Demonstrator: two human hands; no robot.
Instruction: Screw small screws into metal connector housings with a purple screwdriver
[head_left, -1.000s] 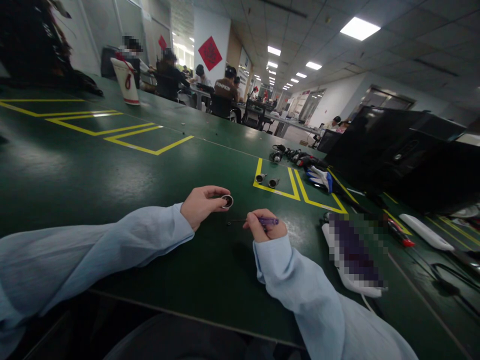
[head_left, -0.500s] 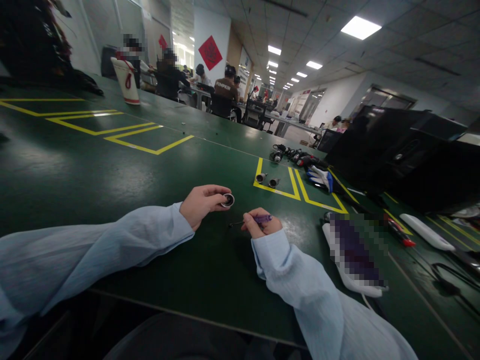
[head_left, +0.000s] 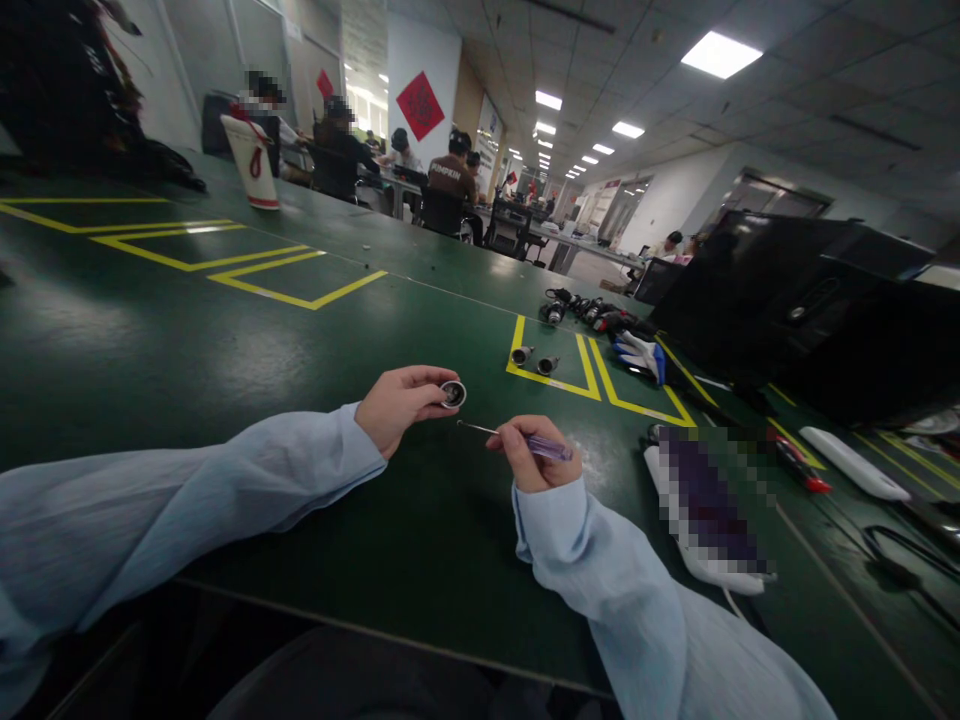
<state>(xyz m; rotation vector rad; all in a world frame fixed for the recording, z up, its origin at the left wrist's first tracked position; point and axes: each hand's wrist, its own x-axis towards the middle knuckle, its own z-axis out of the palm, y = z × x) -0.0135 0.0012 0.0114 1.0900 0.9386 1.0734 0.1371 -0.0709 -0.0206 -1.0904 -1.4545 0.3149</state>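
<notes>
My left hand point(head_left: 401, 405) rests on the green table point(head_left: 225, 340) with its fingers closed round a small round metal part point(head_left: 452, 394), the open end turned toward me. My right hand point(head_left: 529, 455) pinches a thin screwdriver point(head_left: 525, 442) by its purple handle. The tool's metal tip points left toward the round part, a short gap away, and is lifted a little off the table.
Two small cylindrical parts point(head_left: 534, 359) stand in a yellow-taped box ahead. Beyond lie several dark parts point(head_left: 581, 310) and a white and blue glove point(head_left: 639, 355). A blurred white object point(head_left: 705, 505) and a red-handled tool point(head_left: 802, 468) lie right. Black cases point(head_left: 795, 310) stand far right. Other people sit at distant tables.
My right hand has raised and tilted the screwdriver, so its tip now points up-left toward the round part. My left hand has turned the part slightly and barely shifted.
</notes>
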